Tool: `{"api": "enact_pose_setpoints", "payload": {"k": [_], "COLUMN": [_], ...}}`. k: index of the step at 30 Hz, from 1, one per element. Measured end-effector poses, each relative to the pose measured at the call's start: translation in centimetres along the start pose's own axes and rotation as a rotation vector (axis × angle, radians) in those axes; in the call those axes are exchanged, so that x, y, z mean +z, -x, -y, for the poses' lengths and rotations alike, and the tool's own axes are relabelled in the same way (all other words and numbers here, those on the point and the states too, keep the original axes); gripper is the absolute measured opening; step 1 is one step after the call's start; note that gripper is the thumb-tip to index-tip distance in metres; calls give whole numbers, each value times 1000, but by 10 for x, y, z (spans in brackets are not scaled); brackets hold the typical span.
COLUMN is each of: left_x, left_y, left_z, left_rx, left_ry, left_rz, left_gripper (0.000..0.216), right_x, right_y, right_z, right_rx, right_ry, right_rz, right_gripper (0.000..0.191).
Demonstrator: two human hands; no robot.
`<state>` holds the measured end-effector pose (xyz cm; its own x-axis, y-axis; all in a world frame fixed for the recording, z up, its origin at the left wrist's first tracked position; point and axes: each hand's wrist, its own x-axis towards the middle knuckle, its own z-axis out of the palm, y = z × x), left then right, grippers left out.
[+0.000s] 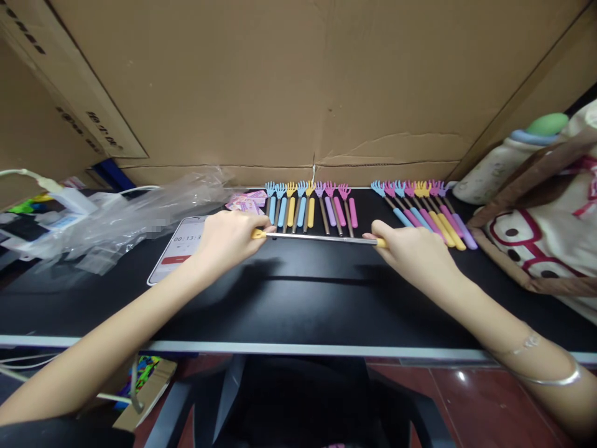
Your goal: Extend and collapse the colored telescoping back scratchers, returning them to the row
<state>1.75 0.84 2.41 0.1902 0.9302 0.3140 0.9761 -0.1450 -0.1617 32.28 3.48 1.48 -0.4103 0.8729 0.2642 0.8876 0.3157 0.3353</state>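
Left fingers [262,222] | right fingers [383,229] — yellow-ended rod [321,238] between | gripped both ends

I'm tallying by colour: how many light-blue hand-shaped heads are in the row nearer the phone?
3: one blue head at far left, a second blue head beside it, a third blue head between two yellow heads. None seems hidden.

- The left hand [233,239] covered part of the phone [172,255].
- The right hand [415,250] hid one end of the rod [321,238].
- The bag [562,227] was cut off at right.
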Motion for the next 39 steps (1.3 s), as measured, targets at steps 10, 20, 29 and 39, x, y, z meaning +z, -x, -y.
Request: {"api": "enact_pose_setpoints", "payload": {"k": [10,20,29,39], "left_x": [10,13,10,15], "left_y": [1,2,-3,4], "left_z": [30,28,33,10], "left_rx": [583,762,630,556], "left_ry": [-16,-214,-255,-262], "left_rz": [-118,-399,-429,-461], "left_gripper": [34,35,25,27], "right_x": [13,23,18,13], "right_y": [8,14,8,6], "right_z": [-59,-44,-34,-26], "right_rx": [-241,-343,-359,-311], "right_ry": [-438,-212,-255,-116], "right_rz": [59,-210,-201,-202], "right_gripper": [36,47,40,40]}}
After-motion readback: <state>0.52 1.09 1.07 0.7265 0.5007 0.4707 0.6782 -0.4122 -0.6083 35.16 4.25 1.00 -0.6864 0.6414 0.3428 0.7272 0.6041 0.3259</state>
